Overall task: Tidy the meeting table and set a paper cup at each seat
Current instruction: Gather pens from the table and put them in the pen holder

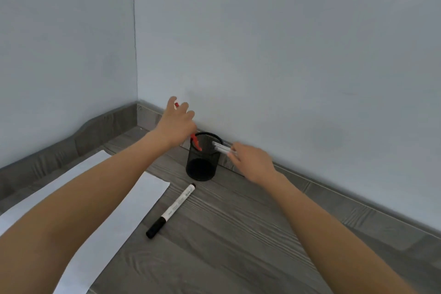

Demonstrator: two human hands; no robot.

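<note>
left hand (pixel 177 122) gripping red pen (pixel 196 142) | right hand (pixel 250 162) pinching white pens (pixel 223 148) | risk: both crowd mesh pen cup (pixel 202 160), could tip it

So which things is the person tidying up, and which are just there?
Being tidied:
black mesh pen cup
red pen in left hand
white pens in right hand
marker
paper sheets

Just there:
wall

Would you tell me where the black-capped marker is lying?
The marker lies on the table, between the paper sheet and the mesh pen holder.
</note>
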